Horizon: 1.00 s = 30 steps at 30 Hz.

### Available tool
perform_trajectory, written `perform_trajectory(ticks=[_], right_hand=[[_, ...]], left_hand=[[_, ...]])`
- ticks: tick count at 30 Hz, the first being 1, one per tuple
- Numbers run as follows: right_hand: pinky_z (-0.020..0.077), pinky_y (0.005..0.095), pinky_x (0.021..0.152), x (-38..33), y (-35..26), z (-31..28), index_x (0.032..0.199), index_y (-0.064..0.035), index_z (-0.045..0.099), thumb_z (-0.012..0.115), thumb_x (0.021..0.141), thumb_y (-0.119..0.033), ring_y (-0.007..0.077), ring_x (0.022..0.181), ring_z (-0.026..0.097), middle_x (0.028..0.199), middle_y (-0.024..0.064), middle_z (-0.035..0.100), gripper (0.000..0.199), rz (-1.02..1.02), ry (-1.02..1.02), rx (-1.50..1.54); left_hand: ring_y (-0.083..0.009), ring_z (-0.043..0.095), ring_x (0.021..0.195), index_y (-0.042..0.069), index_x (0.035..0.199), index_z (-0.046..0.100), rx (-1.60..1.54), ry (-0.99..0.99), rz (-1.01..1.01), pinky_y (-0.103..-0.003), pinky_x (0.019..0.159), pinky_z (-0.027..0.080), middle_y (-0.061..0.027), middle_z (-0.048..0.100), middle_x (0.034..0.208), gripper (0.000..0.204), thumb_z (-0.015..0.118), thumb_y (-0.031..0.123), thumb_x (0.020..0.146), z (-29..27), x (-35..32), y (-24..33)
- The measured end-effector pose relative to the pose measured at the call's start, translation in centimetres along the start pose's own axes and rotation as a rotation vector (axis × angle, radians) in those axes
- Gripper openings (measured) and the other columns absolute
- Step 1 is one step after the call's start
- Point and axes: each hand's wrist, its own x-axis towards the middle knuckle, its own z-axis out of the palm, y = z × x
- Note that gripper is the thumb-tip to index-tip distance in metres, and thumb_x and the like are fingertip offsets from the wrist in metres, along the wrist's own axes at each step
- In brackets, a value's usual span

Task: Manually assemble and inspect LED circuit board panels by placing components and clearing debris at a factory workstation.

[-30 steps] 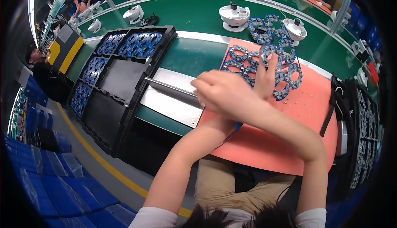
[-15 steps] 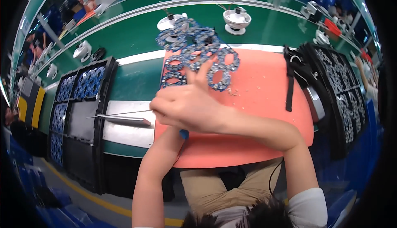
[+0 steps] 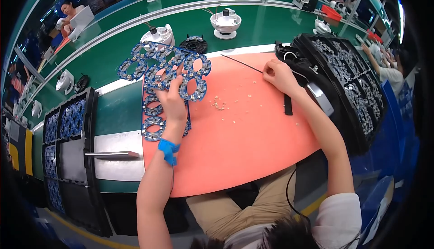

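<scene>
My left hand [image 3: 172,100] grips a panel of blue ring-shaped circuit boards [image 3: 197,78] and holds it tilted over the left part of an orange mat [image 3: 244,145]. Beneath it, more blue ring boards [image 3: 153,129] lie along the mat's left edge, partly covered by the hand and the raised panel. My right hand [image 3: 276,75], closed at the mat's far right, pinches a long, thin dark pointed tool [image 3: 242,62] that points far left. Tiny pale pieces [image 3: 219,104] lie scattered between the hands. A blue band [image 3: 168,151] wraps my left wrist.
Black trays of boards stand at left [image 3: 68,154] and right [image 3: 348,86]. A metal bar [image 3: 113,154] lies on a silver plate [image 3: 118,170]. White round housings [image 3: 225,23] and a black ring part [image 3: 193,44] sit beyond the mat. Other people work farther off.
My right hand has swung from across the left arm to the mat's far right, carrying the thin tool. The left hand and its board panel are now uncovered. The view has shifted.
</scene>
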Motion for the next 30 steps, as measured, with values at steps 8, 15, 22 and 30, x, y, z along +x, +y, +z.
perform_trajectory(ticks=[8,15,22,30], right_hand=[[0.0514,0.0317,0.068,-0.7,-1.3,-0.6,0.087,0.0031,0.064,0.062,0.077,-0.003,0.0235,0.072,0.064,0.081,0.0141,0.063,0.012,0.013,-0.119,0.234],[0.0507,0.0315,0.066,-3.9,-3.1,-1.7,0.087,0.0010,0.065,0.063,0.075,-0.004,0.0242,0.071,0.064,0.080,0.0135,0.064,0.013,-0.099,-0.142,0.316],[0.0500,0.0293,0.064,-6.6,-4.0,-4.3,0.086,0.0021,0.063,0.062,0.076,-0.004,0.0185,0.070,0.063,0.076,0.0115,0.063,0.012,0.201,-0.219,0.345],[0.0480,0.0256,0.062,-9.7,-1.4,-5.0,0.086,0.0029,0.062,0.062,0.076,-0.001,0.0129,0.064,0.060,0.071,0.0079,0.061,0.011,0.223,-0.029,0.258]], left_hand=[[-0.0199,0.046,0.113,-0.001,0.122,0.040,0.078,-0.031,0.031,-0.031,0.098,0.035,-0.0099,0.047,0.123,0.042,0.057,0.004,0.083,-1.1,0.2,-0.8],[-0.0192,0.054,0.108,0.002,0.121,0.039,0.032,-0.017,-0.035,-0.031,0.092,0.043,-0.0095,0.052,0.116,0.041,0.054,-0.001,0.083,0.4,-0.1,0.6],[-0.0234,0.057,0.108,0.001,0.124,0.036,0.013,-0.038,-0.021,-0.033,0.091,0.046,-0.0136,0.053,0.119,0.045,0.053,-0.003,0.082,0.7,-0.3,0.9],[-0.0276,0.056,0.112,0.000,0.127,0.033,0.007,-0.023,-0.031,-0.035,0.092,0.046,-0.0161,0.051,0.122,0.050,0.051,-0.005,0.081,1.3,-0.5,1.1]])
